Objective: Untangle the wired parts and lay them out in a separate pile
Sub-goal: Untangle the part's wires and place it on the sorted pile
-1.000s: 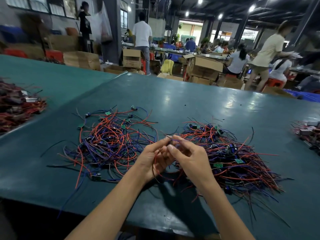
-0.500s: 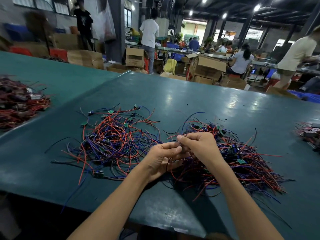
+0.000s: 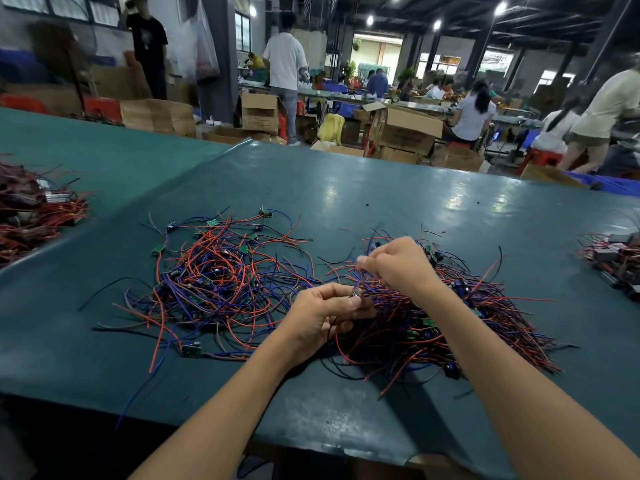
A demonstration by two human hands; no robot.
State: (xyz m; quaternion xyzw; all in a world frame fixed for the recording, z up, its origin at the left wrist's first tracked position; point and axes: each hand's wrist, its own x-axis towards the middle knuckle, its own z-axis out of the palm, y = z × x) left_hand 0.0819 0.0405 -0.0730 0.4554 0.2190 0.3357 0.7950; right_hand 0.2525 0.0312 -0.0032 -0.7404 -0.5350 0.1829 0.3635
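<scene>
Both hands worked above the green bench (image 3: 346,188), just over the near edge of a dense heap (image 3: 467,327) of red, blue and black wired parts lying at three o'clock from them. The left hand (image 3: 322,317) pinched the small end of one wired part (image 3: 356,289) between thumb and fingertips, while the right hand (image 3: 398,268), at one o'clock from the left, pinched the same part's purple lead higher up. A looser spread (image 3: 214,278) of wired parts with small green boards lay at nine o'clock, apart from the heap.
</scene>
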